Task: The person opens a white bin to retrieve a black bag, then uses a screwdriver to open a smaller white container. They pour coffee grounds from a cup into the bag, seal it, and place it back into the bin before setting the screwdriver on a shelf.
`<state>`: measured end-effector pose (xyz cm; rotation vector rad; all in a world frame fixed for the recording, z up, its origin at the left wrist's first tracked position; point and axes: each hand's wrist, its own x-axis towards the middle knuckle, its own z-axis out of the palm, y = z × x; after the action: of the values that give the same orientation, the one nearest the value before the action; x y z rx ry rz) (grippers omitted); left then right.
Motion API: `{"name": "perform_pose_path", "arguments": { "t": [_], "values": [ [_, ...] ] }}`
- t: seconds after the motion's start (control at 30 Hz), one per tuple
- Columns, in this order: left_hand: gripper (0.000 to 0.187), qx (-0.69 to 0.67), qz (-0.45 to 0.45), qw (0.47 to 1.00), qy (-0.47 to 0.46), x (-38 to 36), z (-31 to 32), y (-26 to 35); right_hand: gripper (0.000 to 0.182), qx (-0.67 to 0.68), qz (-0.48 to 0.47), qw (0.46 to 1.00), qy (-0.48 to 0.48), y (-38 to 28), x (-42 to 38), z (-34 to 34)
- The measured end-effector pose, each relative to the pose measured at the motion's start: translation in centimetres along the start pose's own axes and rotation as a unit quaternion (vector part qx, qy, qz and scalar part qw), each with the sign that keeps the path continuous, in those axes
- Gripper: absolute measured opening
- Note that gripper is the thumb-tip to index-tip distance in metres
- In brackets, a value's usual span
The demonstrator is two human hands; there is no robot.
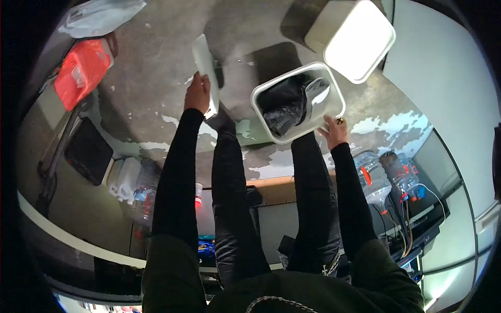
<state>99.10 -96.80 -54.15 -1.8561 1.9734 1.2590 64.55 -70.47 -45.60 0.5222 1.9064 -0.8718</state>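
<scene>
My left hand (197, 95) is closed on a flat white lid (204, 58), held nearly edge-on above the floor. My right hand (334, 132) grips the near right rim of an open white plastic bin (296, 66), fingers on the edge. Something small, dark and yellow shows by those fingers, too small to make out. Inside the bin lie crumpled black plastic (284, 112) and a grey-and-white piece (317, 94) that looks like a folded bag. The bin's bottom is hidden.
Another white bin (316, 36) with a white top (361, 44) stands at the upper right. Clear plastic bottles (373, 177) line the right, and white jugs (127, 177) the left. A red bag (81, 73) and a pale plastic bag (104, 16) sit at the upper left.
</scene>
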Motion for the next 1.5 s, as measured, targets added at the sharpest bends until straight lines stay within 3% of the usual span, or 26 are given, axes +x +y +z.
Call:
{"name": "perform_pose_path", "arguments": {
  "t": [0.03,0.1,0.2,0.33,0.37,0.53,0.6,0.63,0.7,0.73,0.8,0.87,0.93,1.0,1.07,1.1,1.13,1.17,1.2,1.27,1.33,1.4,1.47,1.5],
  "values": [
    [0.040,0.013,0.017,1.000,-0.004,-0.2,0.0,0.0,0.047,0.001,-0.002,1.000,0.008,1.1,0.3,-1.3],
    [0.035,-0.006,0.017,1.000,0.013,-0.5,0.6,0.2,0.039,0.070,0.059,0.992,-0.082,3.0,0.9,-2.8],
    [0.032,0.006,0.013,0.999,0.030,-0.7,0.7,0.3,0.033,0.096,0.020,0.994,-0.045,4.9,0.6,-1.8],
    [0.027,0.002,0.037,0.996,0.079,-0.5,0.1,0.4,0.027,0.129,0.023,0.988,-0.076,4.9,0.1,0.2],
    [0.027,0.010,0.009,0.996,0.087,-0.5,-0.9,1.7,0.025,0.135,0.040,0.986,-0.090,4.8,0.6,0.6],
    [0.029,0.020,0.037,0.988,0.152,-0.8,-4.5,5.7,0.020,0.141,-0.001,0.986,-0.092,5.1,4.2,3.3],
    [0.032,-0.086,0.047,0.965,0.244,-1.2,-5.7,7.6,0.036,0.131,-0.009,0.989,-0.067,3.4,5.0,3.9],
    [0.035,-0.130,0.111,0.942,0.287,-1.3,-6.2,8.6,0.036,0.136,-0.006,0.988,-0.067,3.1,5.5,4.2],
    [0.036,-0.165,0.087,0.942,0.278,-2.2,-7.1,8.7,0.049,0.053,-0.047,0.996,0.058,2.6,6.1,4.4],
    [0.038,-0.203,0.059,0.939,0.271,-2.7,-7.6,8.8,0.049,0.057,-0.046,0.996,0.059,2.4,5.7,4.1],
    [0.038,-0.166,0.067,0.943,0.281,-3.6,-7.4,8.4,0.061,-0.012,-0.135,0.986,0.097,2.0,4.8,3.4],
    [0.039,-0.202,0.082,0.930,0.297,-3.8,-6.3,6.2,0.056,-0.029,-0.154,0.983,0.092,1.4,4.1,2.1],
    [0.040,-0.270,0.044,0.917,0.289,-4.1,-6.0,6.5,0.050,0.002,-0.174,0.985,0.023,1.2,4.3,0.4],
    [0.041,-0.462,0.000,0.849,0.255,-4.9,-6.3,10.1,0.041,0.015,-0.216,0.975,0.046,0.4,3.7,-0.5],
    [0.040,-0.490,0.002,0.847,0.208,-4.7,-5.9,12.7,0.039,0.057,-0.198,0.978,-0.013,-1.8,3.1,-1.1],
    [0.040,-0.442,0.028,0.884,0.152,-4.7,-4.7,14.5,0.038,0.108,-0.185,0.976,-0.030,-3.2,2.3,-1.0],
    [0.040,-0.454,0.029,0.884,0.107,-4.7,-3.3,17.3,0.038,0.110,-0.187,0.976,-0.032,-5.6,1.4,-1.1],
    [0.040,-0.465,0.029,0.883,0.062,-4.8,-1.8,20.0,0.037,0.098,-0.197,0.970,-0.106,-7.7,0.4,-1.2],
    [0.040,-0.534,0.003,0.845,0.026,-4.6,-0.1,23.4,0.036,0.086,-0.201,0.959,-0.178,-8.9,-0.4,-1.5],
    [0.040,-0.376,0.142,0.916,-0.009,-2.5,2.6,28.3,0.042,0.106,-0.222,0.956,-0.161,-11.1,0.4,-1.7],
    [0.037,-0.313,0.254,0.915,0.023,-0.3,5.2,32.5,0.041,0.126,-0.226,0.953,-0.160,-12.4,2.2,-1.8],
    [0.052,-0.282,0.232,0.930,-0.031,3.4,8.0,34.3,0.043,0.087,-0.233,0.965,-0.078,-12.8,4.6,-2.0],
    [0.062,-0.171,0.219,0.955,-0.104,6.7,10.4,33.7,0.045,0.112,-0.201,0.971,-0.070,-12.5,6.5,-2.4],
    [0.057,-0.123,0.215,0.963,-0.106,7.6,11.1,33.3,0.048,0.134,-0.170,0.974,-0.060,-12.1,7.0,-2.6]
  ]
}}
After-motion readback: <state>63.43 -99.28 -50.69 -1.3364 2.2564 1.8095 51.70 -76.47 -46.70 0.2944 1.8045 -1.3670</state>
